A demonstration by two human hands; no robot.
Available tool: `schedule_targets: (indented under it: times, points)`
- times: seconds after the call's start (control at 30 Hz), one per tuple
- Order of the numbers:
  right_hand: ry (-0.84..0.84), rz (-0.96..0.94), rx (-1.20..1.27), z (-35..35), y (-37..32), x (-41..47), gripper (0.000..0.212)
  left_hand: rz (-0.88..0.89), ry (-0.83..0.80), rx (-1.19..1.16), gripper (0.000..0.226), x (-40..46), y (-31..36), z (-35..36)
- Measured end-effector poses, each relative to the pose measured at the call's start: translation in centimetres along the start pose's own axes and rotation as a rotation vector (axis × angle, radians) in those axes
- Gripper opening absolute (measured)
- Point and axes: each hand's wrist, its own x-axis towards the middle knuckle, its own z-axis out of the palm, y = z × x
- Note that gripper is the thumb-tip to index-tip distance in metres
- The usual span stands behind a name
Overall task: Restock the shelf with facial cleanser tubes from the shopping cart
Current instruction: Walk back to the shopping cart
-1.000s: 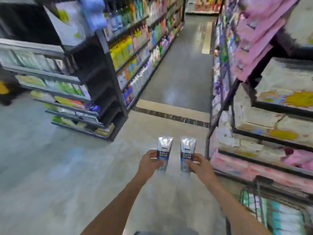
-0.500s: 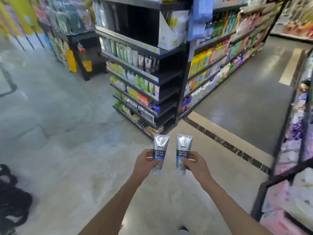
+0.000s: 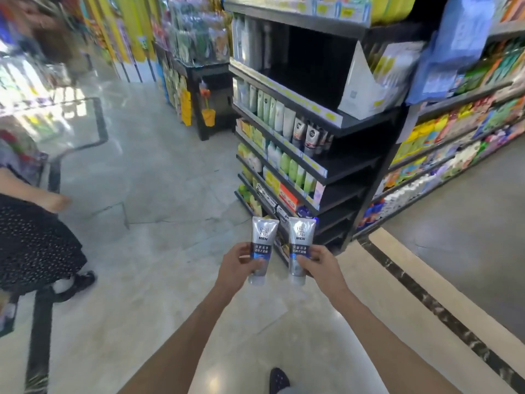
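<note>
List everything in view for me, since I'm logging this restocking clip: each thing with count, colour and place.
tubes: two, silver with dark labels, held upright side by side, centre
end shelf: one, black, several tiers, ahead; its right part bare
shelf tubes: a row, white, green and silver, on the end shelf's left part
display box: one, white, on an upper tier
aisle shelves: long run, colourful bottles, right
passer-by: one, black dotted skirt, left edge
floor: pale tiles, dark strip at right
shoe: one, dark, bottom centre
left hand: grips the left tube
right hand: grips the right tube
</note>
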Motion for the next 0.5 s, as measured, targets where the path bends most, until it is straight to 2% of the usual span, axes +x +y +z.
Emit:
schedule_targets:
  times: [0.2,0.33,0.5]
  points:
    - [-0.077,-0.071,-0.078,1.7,-4.5,10.1,0.024,0.018,0.068,-0.030,0.038,9.0,3.0,-0.1]
    - [-0.098,-0.069,-0.099,3.4,-6.7,15.9,0.037,0.014,0.096,-0.052,0.039,14.7,4.2,-1.0]
    - [-0.085,-0.077,-0.111,6.4,-8.9,22.9,0.035,0.016,0.091,-0.086,0.039,22.6,5.3,-2.9]
